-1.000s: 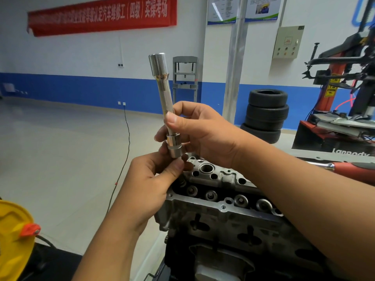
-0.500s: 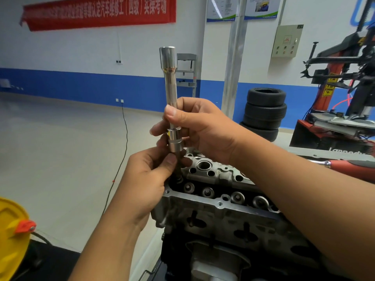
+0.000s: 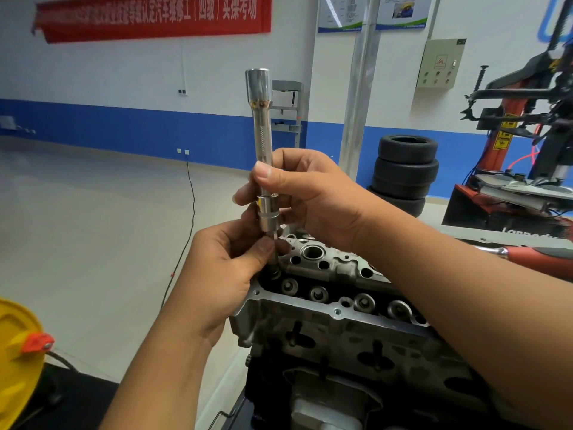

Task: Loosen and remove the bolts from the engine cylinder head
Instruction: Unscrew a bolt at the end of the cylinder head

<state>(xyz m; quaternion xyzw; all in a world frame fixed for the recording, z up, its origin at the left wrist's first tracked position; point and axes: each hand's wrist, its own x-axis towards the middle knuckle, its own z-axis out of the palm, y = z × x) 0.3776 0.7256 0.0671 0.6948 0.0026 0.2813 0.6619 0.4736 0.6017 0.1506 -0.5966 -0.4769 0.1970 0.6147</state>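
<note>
Room: workshop with a pale floor (image 3: 93, 243), white and blue wall behind the hands, red banner (image 3: 152, 17) high up and left of them.
Tire machine: red and black tire machine (image 3: 527, 135) far off to the right of the right hand.
Tires: stack of black tires (image 3: 403, 172) on the floor, behind the right hand.
Engine: cylinder head (image 3: 325, 308) sits right under both hands, valve side up, a row of round caps along its top edge. Can't make out any bolt heads clearly tbh.
Yellow thing: yellow plastic thing (image 3: 15, 361) with an orange tab, down low and well left of the left hand.
Right hand: right hand (image 3: 313, 197) is wrapped around the lower part of the extension bar (image 3: 263, 135), thumb across the front. The bar stands pretty much upright, wide end sticking up above the hand.
Left hand: left hand (image 3: 226, 268) sits just below the right, thumb and fingertips pinching the thin bit (image 3: 274, 256) under the socket (image 3: 268, 215).
Bit tip: goes down into a dark recess at the corner of the head nearest the left hand.
Red handle: red-handled tool (image 3: 539, 256) peeks out behind the right forearm.
</note>
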